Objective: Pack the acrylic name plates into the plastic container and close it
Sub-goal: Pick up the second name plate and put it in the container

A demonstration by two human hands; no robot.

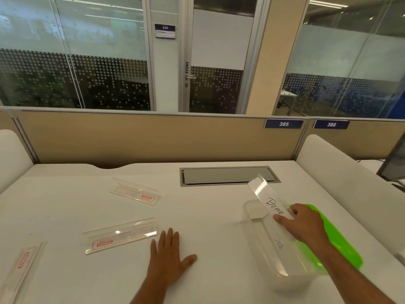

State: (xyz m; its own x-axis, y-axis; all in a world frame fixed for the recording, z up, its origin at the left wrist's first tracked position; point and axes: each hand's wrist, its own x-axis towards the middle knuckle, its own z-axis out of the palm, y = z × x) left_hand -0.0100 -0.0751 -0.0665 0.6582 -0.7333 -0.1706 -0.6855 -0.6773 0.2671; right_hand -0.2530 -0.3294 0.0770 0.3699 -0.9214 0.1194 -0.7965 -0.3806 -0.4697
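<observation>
A long clear plastic container (282, 279) lies on the white desk at the right. My right hand (304, 224) grips a clear acrylic name plate (266, 195) with handwritten letters, tilted with its near end over the container. Another plate with writing (280, 244) seems to lie inside the container. A bright green lid (338, 240) rests just right of the container, partly under my arm. My left hand (167, 252) lies flat on the desk, fingers spread, holding nothing. Three more plates with red labels lie to the left: one at the back (135, 191), one in the middle (120, 235), one at the front left edge (19, 268).
A grey cable hatch (228, 175) is set into the desk behind the container. A beige partition (153, 137) closes the back of the desk, with white side dividers (341, 163) on both sides. A dark monitor edge (394, 163) shows at far right.
</observation>
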